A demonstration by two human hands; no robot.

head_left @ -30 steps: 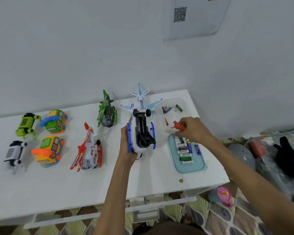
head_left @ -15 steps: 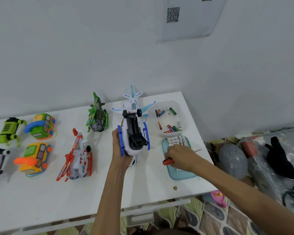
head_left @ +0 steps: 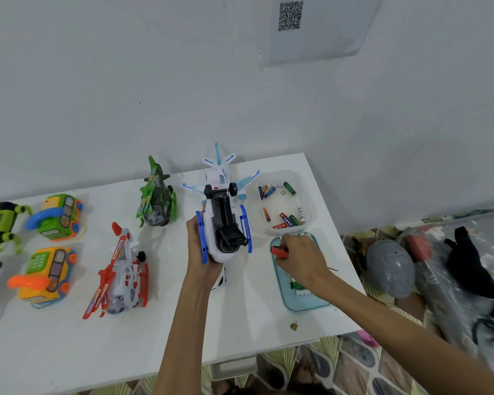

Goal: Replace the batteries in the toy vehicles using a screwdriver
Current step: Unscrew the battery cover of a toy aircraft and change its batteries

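A white and blue toy helicopter point(head_left: 224, 220) lies upside down on the white table point(head_left: 154, 337), its black underside and wheels facing up. My left hand point(head_left: 198, 249) grips its left side near the nose. My right hand point(head_left: 300, 258) holds a screwdriver with a red handle point(head_left: 278, 251); its thin metal tip point(head_left: 332, 269) sticks out to the right. That hand hovers over a teal tray point(head_left: 303, 305) holding new batteries point(head_left: 298, 287), mostly hidden by the hand. A clear tray point(head_left: 308, 178) behind it holds several loose batteries point(head_left: 288, 219).
Other toys stand to the left: a green helicopter point(head_left: 156, 196), a red and white helicopter point(head_left: 120, 273), two telephone-shaped cars point(head_left: 59, 215) point(head_left: 44, 276) and a green robot dog point(head_left: 0, 223). The table's right edge drops to floor clutter, including a grey helmet point(head_left: 389, 269).
My right hand moved from the clear tray down to the teal tray with the screwdriver, then stayed there. My left hand keeps hold of the helicopter. The camera shifted slightly.
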